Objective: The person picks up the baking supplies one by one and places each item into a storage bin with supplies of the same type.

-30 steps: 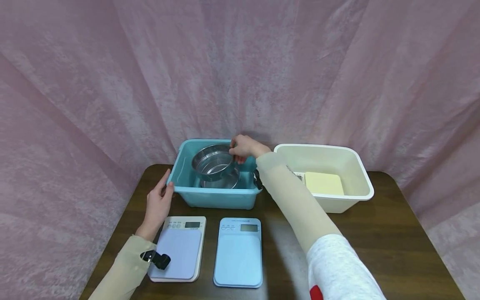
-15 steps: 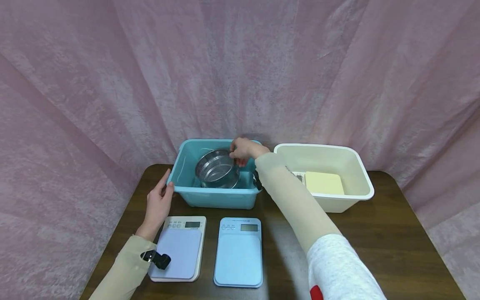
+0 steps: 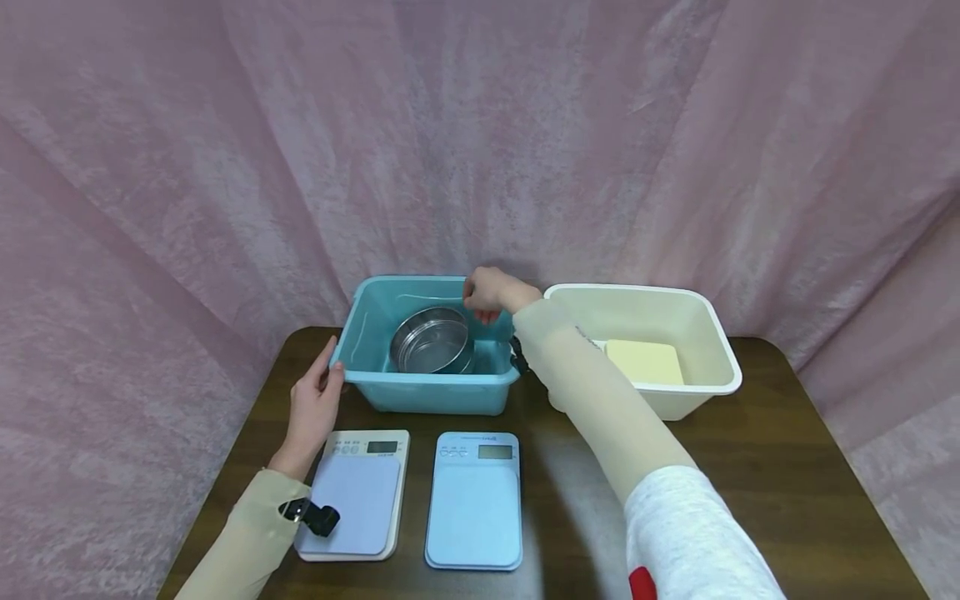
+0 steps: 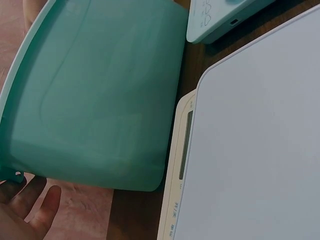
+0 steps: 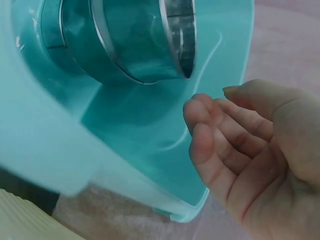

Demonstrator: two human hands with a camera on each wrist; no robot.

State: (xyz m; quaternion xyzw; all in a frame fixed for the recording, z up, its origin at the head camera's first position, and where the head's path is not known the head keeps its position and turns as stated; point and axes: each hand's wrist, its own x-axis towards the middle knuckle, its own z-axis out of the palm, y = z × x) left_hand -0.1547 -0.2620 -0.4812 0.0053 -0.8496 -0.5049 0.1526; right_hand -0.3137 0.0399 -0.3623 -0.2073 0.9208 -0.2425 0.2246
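Inside a light-blue plastic basin (image 3: 431, 398), a round metal sieve (image 3: 431, 342) sits atop another metal sieve (image 5: 75, 45); the upper one hides most of the lower. My right hand (image 3: 493, 292) hovers over the basin's right half, just beside the upper sieve. In the right wrist view its fingers (image 5: 202, 142) are loosely bent, apart from the sieve's rim, and hold nothing. At the basin's front left corner, my left hand (image 3: 311, 408) touches the rim with fairly straight fingers (image 4: 47, 210), thumb at the corner.
A white kitchen scale (image 3: 352, 500) with a lilac plate and a blue scale (image 3: 474, 508) lie in front of the basin. To its right stands a cream basin (image 3: 705, 342) holding a pale-yellow scale (image 3: 645, 362). A pink curtain (image 3: 480, 142) hangs behind the brown table (image 3: 787, 500).
The upper sieve has come down onto the lower one in the blue basin. My right hand has let go of it and moved slightly up. My left hand stays at the rim.
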